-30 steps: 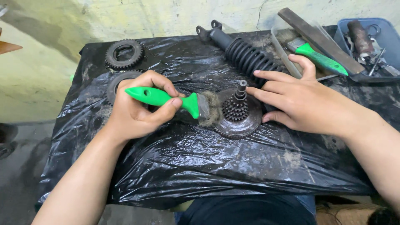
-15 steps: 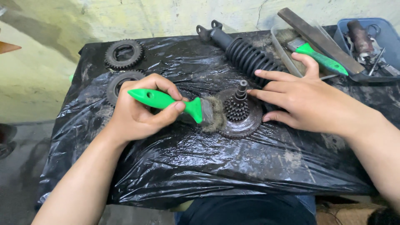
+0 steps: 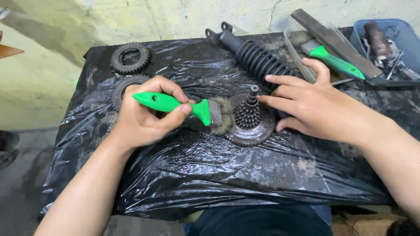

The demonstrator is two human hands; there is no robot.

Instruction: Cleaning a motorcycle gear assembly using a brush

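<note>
Green-handled paintbrush (image 3: 175,105) sits pinched in the left hand (image 3: 142,116), fingers curled around its handle, dirty bristles touching the greasy round gear cluster (image 3: 250,122) at the table's middle. The right hand (image 3: 313,107) lies spread, fingertips steadying the gear's right side. Far right, a blue plastic tray (image 3: 409,37) holds rusty metal parts and tools. Black plastic sheet (image 3: 227,175) covers the table; a black coil shock absorber (image 3: 258,59) lies beyond.

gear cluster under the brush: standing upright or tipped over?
Upright: the dark toothed gear cluster sits flat on black plastic sheet, shaft pointing up.
</note>
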